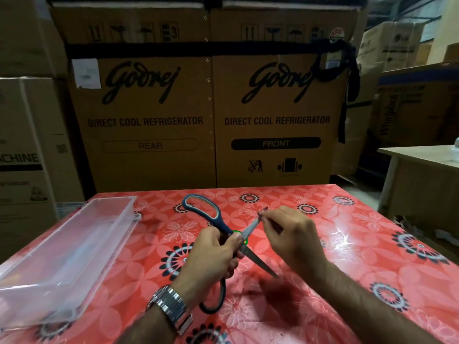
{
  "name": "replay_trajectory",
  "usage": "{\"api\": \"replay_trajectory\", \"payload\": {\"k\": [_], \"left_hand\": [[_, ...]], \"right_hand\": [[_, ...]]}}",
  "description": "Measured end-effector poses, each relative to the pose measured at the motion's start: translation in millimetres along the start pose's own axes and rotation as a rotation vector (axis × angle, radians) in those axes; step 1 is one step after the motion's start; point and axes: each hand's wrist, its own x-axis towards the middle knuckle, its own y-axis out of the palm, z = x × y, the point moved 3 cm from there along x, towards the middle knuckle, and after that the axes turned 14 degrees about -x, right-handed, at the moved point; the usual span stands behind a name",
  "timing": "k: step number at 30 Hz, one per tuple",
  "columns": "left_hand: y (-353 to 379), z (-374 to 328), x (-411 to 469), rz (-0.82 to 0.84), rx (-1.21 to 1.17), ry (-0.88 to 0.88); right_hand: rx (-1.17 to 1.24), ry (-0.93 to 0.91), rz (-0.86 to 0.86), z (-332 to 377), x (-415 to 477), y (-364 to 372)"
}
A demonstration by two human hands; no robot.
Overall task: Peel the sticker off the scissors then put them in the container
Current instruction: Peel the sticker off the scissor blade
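Red tablecloth (347, 219): left hand (213, 256) grips scissors (198, 207), right hand (290, 239) pinches blade (249, 228).

Two hands are in view: the left hand (213, 254) and the right hand (290, 237), both uncovered. Each continues into a forearm. The left forearm (146, 330) and the right forearm (372, 301) are bare down to the lower frame edge.

The left wrist carries one watch (171, 309). Its band is silver-toned metal, built from short transverse links set side by side. The finish is polished and shows bright highlights. A wider, flat plate section sits on the band nearest the lower frame edge. The dial cannot be made out.
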Motion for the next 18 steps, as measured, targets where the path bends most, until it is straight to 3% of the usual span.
{"api": "replay_trajectory", "payload": {"k": [4,8,13,16,18], "left_hand": [[1.7,1.7,0.1,0.043,0.007,-0.012],[0.2,1.1,-1.2,0.013,0.03,-0.009],[1.4,4.5,2.1,0.014,0.015,-0.043],[-1.3,6.7,3.4,0.003,0.018,-0.056],[-1.7,6.4,4.6,0.017,0.0,-0.063]], "right_hand": [[-0.001,-0.195,0.096,33.2,-21.1,-1.6],[-0.031,0.002,-0.013,-5.5,1.2,1.8],[0.014,-0.196,0.135,30.3,-20.5,4.2],[0.015,-0.099,0.053,13.7,-9.7,0.6],[0.032,-0.13,0.07,19.2,-13.7,-1.9]]}}
